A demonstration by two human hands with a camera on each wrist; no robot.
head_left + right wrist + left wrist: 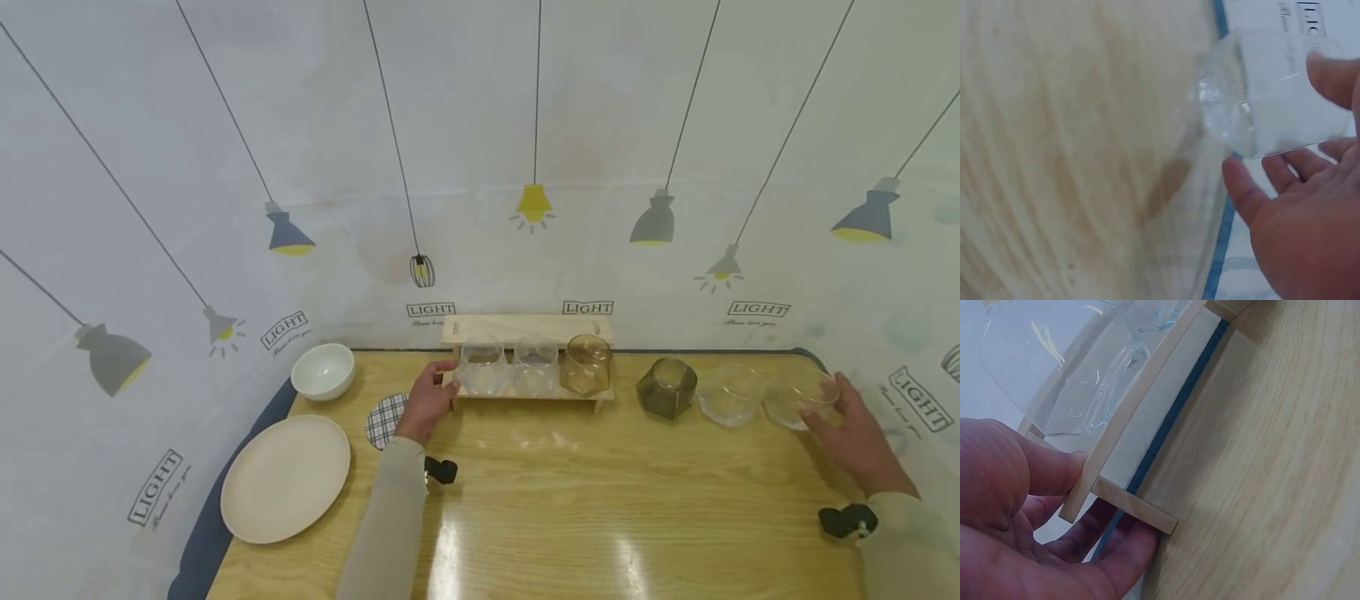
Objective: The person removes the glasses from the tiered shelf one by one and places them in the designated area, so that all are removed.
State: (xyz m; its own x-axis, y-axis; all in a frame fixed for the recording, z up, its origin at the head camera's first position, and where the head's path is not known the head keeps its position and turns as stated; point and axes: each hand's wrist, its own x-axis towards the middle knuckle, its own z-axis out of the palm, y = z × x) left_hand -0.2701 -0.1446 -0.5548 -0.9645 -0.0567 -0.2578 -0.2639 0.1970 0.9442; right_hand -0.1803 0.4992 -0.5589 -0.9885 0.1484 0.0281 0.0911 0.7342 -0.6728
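Pale wallpaper printed with hanging lamps backs a light wooden table (570,500). At twelve o'clock stands a small light wooden rack (525,329) bearing two clear glasses and an amber one. The left hand (427,404) grips the rack's left end, thumb on the slat and fingers curled beneath. At three o'clock from the rack, a dark smoky faceted glass (667,387) and a clear glass (729,394) stand on the table. Just beyond them, the right hand (855,437) cups a clear faceted glass tumbler (801,398), fingers partly spread around it, thumb below; whether it is lifted or resting cannot be told. At nine o'clock lie a white bowl (323,371), a cream round plate (286,478) and a checked coaster (384,420). Judging by this, a glass is being picked up while the rack is steadied; a firm, careful lift seems needed.
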